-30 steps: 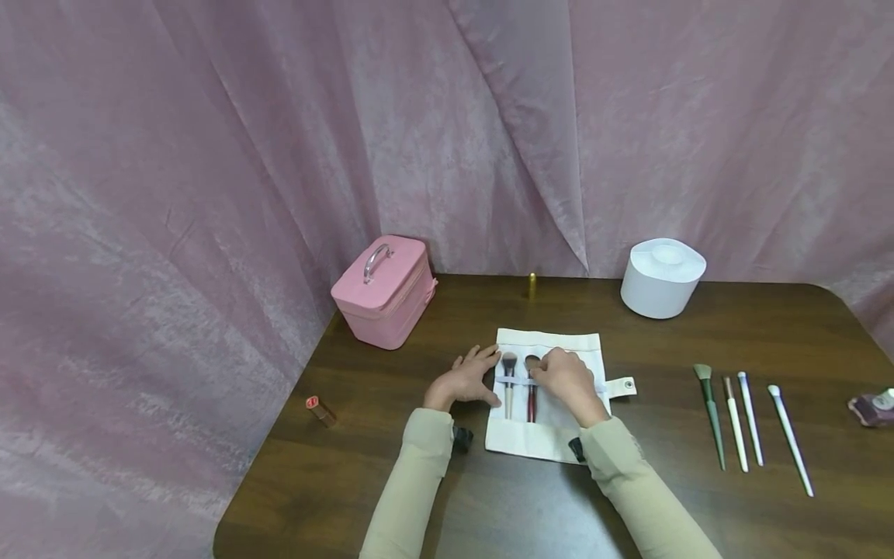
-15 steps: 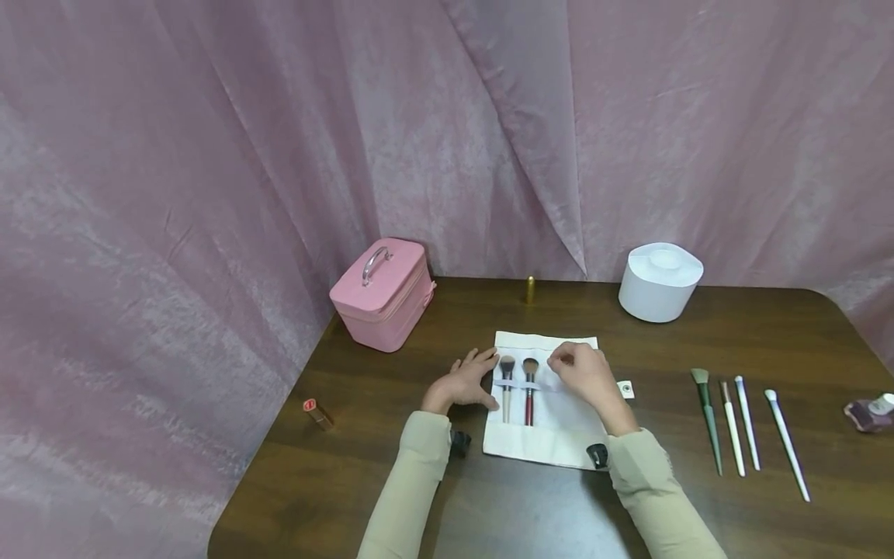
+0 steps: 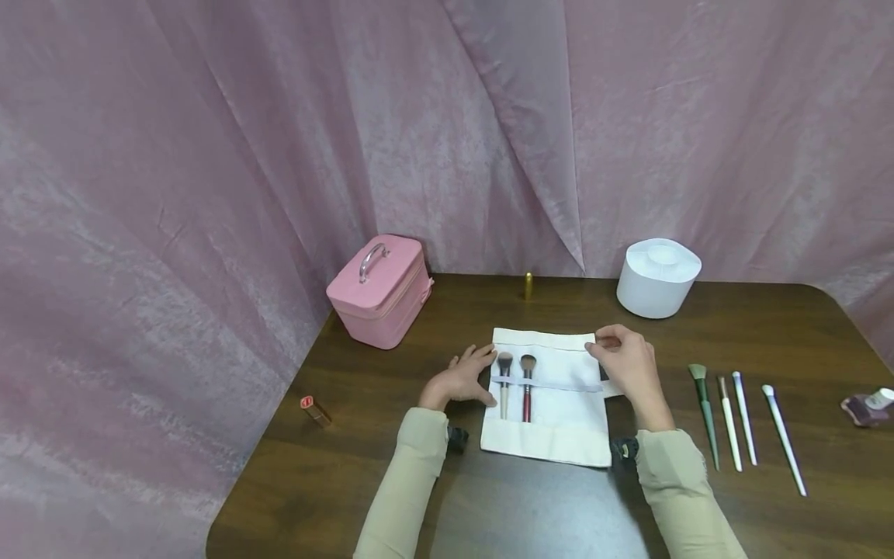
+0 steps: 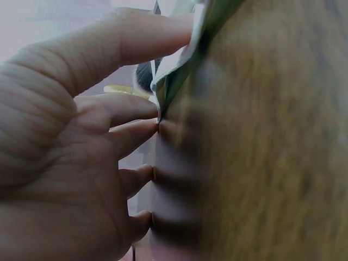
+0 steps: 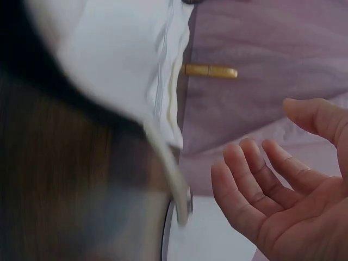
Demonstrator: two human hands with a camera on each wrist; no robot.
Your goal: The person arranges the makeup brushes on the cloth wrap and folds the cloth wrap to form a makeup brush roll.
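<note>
White brush roll [image 3: 566,407] lies spread on the table [image 3: 517,512], the person's left hand [image 3: 459,380] touching its left edge with fingers outstretched, a pale-handled brush [image 3: 505,363] and a red-handled brush [image 3: 528,364] under its band [image 3: 562,384], the right hand [image 3: 628,369] near its far right corner, fingers loosely bent and holding nothing.

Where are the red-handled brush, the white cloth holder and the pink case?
Red-handled brush [image 3: 527,399]: head view, on handle.
White cloth holder [image 3: 561,407]: head view, bare inside.
Pink case [image 3: 380,287]: head view, lid.

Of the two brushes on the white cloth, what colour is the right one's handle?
The handle is red, clearest in the head view.
</note>
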